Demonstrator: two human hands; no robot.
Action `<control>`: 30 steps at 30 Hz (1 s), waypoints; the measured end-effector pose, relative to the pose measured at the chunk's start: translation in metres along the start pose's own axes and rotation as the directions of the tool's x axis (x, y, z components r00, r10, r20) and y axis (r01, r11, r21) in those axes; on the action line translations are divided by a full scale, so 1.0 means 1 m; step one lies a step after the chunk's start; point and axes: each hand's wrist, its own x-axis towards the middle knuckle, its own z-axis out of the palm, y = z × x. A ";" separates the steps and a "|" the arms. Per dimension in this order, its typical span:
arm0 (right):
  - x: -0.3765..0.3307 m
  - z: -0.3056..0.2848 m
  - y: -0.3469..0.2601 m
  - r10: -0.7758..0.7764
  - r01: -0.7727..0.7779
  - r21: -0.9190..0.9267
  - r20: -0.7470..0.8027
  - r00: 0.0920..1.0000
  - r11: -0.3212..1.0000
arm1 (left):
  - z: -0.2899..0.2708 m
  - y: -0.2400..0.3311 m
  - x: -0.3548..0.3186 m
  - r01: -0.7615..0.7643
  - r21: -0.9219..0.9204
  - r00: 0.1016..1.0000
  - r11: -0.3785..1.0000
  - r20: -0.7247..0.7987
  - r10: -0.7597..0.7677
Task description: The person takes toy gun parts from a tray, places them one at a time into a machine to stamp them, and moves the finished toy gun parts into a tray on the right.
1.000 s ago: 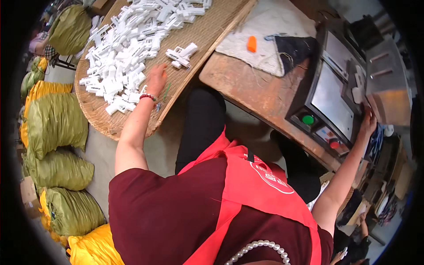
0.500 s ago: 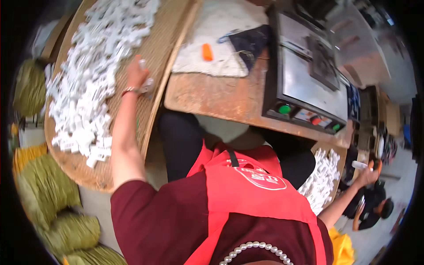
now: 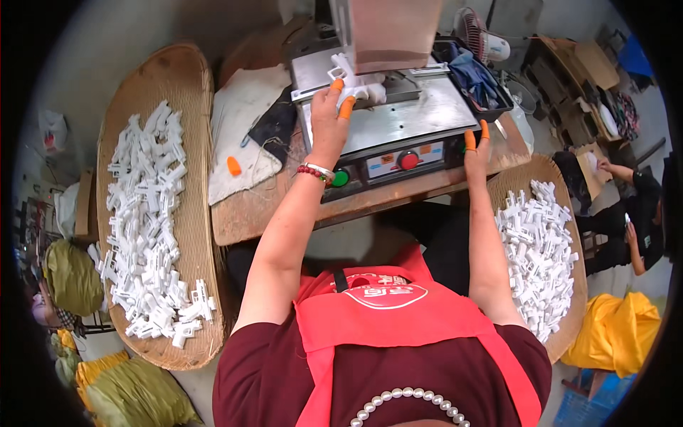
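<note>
On the left sits our tray (image 3: pixel 192 142) of white plastic parts (image 3: pixel 146 228). Our left hand (image 3: pixel 329 121) pinches one white part (image 3: pixel 350 80) onto the press (image 3: pixel 398 121); best seat it square, fingers off the plate. Our right hand (image 3: pixel 475 151) rests loosely spread at the machine's right edge, with little room beside the right-hand tray (image 3: pixel 569 299).

Matt white plastic parts (image 3: pixel 146 235) on rough woven trays (image 3: pixel 196 142); brushed-metal press plate (image 3: pixel 405 117).

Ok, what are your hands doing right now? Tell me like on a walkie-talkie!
Left hand placing a white plastic piece on the machine plate. Right hand resting at the machine's front edge, holding nothing. Nothing in the way.
</note>
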 end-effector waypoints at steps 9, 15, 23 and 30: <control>-0.005 -0.012 -0.005 0.004 -0.009 0.100 0.046 0.999 0.995 | 0.064 0.031 0.039 -0.139 0.594 0.909 0.792 0.393 -0.136; 0.009 -0.040 0.018 0.051 -0.106 0.099 0.444 0.895 0.989 | -0.049 0.034 -0.012 -0.390 0.222 0.839 0.894 0.486 0.245; 0.022 -0.040 0.070 0.113 -0.114 -0.022 0.410 0.905 0.993 | -0.108 -0.016 -0.088 -0.266 0.104 0.887 0.958 0.416 0.201; 0.014 -0.044 0.035 0.240 -0.326 0.157 0.406 0.882 0.932 | -0.417 -0.210 -0.249 0.366 0.881 0.785 0.301 -0.119 -0.607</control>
